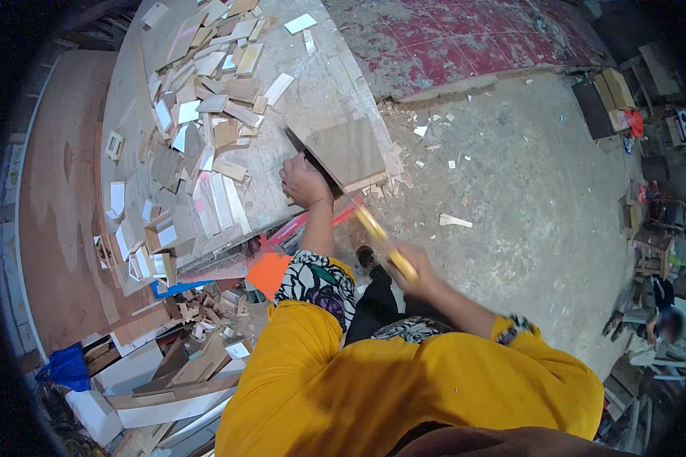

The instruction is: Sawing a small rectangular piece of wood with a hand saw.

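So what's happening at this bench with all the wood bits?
A person in a yellow top stands at a workbench strewn with small wood offcuts. Their left hand rests on the edge of a square wooden board at the bench corner. Their right hand grips a yellow-handled tool, blurred, raised just off the bench and apart from the board. More scraps lie on the concrete floor and in a heap below the bench.
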### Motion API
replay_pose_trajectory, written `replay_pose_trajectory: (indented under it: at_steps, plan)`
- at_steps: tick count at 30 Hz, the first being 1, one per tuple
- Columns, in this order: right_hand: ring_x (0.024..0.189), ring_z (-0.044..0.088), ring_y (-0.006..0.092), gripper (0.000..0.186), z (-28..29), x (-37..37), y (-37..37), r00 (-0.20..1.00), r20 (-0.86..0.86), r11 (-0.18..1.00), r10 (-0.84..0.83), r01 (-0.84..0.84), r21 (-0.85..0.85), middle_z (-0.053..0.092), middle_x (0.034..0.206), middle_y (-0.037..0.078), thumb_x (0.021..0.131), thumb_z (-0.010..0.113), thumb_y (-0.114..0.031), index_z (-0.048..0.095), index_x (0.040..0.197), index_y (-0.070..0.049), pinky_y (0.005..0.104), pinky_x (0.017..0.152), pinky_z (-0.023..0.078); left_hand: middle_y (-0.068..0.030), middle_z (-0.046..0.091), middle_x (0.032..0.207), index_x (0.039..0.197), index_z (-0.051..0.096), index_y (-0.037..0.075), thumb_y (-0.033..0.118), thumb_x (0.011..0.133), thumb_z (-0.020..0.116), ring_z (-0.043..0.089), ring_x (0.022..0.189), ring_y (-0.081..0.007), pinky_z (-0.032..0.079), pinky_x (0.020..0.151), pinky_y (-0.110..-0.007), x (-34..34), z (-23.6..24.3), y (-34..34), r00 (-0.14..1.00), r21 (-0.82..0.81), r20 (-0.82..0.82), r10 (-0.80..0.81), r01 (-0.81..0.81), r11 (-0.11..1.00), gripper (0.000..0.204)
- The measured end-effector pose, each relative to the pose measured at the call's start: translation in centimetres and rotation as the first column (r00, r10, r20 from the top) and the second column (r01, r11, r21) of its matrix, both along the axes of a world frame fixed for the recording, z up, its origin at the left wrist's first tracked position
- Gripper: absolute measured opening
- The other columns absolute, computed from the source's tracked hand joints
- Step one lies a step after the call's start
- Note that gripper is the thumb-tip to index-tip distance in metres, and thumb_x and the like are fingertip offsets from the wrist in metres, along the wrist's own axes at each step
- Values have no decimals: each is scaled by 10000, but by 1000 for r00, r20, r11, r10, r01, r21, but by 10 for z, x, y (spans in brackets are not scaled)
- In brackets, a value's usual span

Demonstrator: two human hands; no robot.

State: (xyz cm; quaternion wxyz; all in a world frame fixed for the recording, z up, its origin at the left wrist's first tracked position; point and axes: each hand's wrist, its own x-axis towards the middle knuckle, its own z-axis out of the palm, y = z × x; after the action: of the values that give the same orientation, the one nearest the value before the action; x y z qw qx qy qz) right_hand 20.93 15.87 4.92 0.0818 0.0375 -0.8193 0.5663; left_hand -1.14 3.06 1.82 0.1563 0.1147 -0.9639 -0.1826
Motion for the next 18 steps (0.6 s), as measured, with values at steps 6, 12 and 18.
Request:
replay_pose_trajectory:
  at_steps: [6,12,18]
  plan:
    - [868,615,289,289,17,-64,-11,1000,27,981,14,-9,-195,602,964,157,777,598,-20,543,1057,-67,318,745,469,-44,548,960,967,622,161,210,821,534,511,955,-261,407,810,-419,-8,-20,-4,999,-85,-37,22,-25,996,178]
    - [871,635,267,301,33,34,6,990,137,991,25,-7,-131,624,962,132,788,590,9,546,1068,-92,312,731,485,-47,545,971,969,615,151,218,819,539,502,972,-261,407,816,-422,-5,-8,0,998,-62,-61,28,-32,998,181]
    - [820,628,249,313,15,-47,-2,999,18,979,-42,45,-197,613,950,133,768,589,22,543,1061,-76,300,724,473,-50,545,966,974,618,162,210,824,527,503,970,-259,408,813,-427,-10,-8,1,999,-72,-9,-37,36,997,182]
